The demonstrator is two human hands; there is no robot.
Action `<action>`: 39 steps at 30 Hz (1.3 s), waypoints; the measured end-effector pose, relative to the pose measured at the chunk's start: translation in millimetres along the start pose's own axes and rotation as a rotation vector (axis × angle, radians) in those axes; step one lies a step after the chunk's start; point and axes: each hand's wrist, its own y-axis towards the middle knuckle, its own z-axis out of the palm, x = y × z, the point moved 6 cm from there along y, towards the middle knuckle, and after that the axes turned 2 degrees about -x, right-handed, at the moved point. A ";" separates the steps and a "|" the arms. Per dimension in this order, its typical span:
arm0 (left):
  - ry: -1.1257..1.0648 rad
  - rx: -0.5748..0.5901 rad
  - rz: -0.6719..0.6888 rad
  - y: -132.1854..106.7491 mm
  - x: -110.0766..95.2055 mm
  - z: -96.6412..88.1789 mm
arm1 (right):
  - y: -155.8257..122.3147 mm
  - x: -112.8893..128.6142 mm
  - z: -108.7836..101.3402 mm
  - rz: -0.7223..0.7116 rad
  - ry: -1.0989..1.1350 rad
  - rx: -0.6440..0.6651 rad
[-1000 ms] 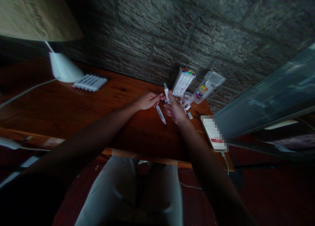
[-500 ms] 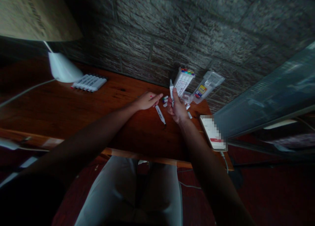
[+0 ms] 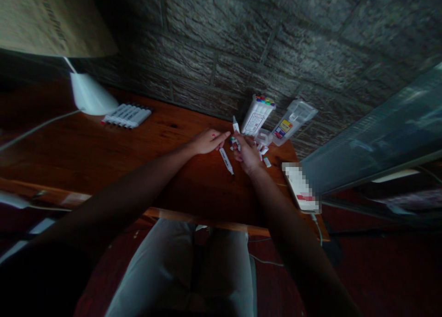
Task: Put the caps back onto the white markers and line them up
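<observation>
A slim white plastic marker (image 3: 235,125) was clasped tip-up in the closed right hand (image 3: 248,156), apparently for clearance; whether the half-curled left hand (image 3: 207,141) was filled could not be seen.

White lamp base (image 3: 89,95) stands on the left part of the wooden table (image 3: 62,156); a printed, pale shade (image 3: 51,25) sits above it. A light cord (image 3: 39,128) runs leftward. Dark block wall (image 3: 221,45) behind. Phone (image 3: 299,186), partly pixelated, lies at the right edge, white cable (image 3: 317,227) at its lower end. Floor (image 3: 390,280) dark red.
</observation>
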 end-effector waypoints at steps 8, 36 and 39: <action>0.013 0.008 0.018 1.4 0.5 0.9 | -1.1 3.4 0.0 -0.020 -0.014 0.010; 0.009 -0.001 -0.010 1.7 2.2 0.5 | -1.5 0.2 0.4 -0.006 -0.090 -0.003; 0.007 -0.001 -0.003 1.2 1.2 0.1 | -1.4 0.3 1.4 -0.008 -0.079 0.001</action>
